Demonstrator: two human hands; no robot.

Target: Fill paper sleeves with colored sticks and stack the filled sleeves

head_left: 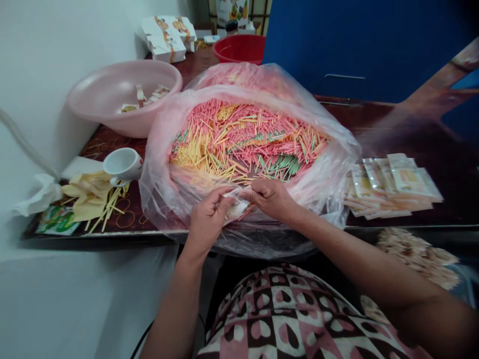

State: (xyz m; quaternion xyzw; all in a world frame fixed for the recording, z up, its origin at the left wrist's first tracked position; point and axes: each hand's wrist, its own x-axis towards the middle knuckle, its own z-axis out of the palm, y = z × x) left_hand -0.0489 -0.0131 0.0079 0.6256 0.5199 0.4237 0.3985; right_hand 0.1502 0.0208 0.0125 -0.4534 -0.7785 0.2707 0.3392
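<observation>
A big clear plastic bag [339, 149] lies open on the dark table [411, 124], filled with pink, yellow and green sticks [243, 139]. In front of it my left hand [207, 214] and my right hand [271, 197] pinch a small clear packet [236, 203] between them, fingers closed on its top edge. The packet holds a few sticks. Both hands hover over the bag's near rim, at the table's front edge.
A pile of filled small packets [392, 187] lies to the right. Left of the bag stand a white cup [123, 163], loose yellow sticks [108, 207] and a pink basin [123, 94]. A red bowl [239, 48] and white boxes [168, 36] sit at the back.
</observation>
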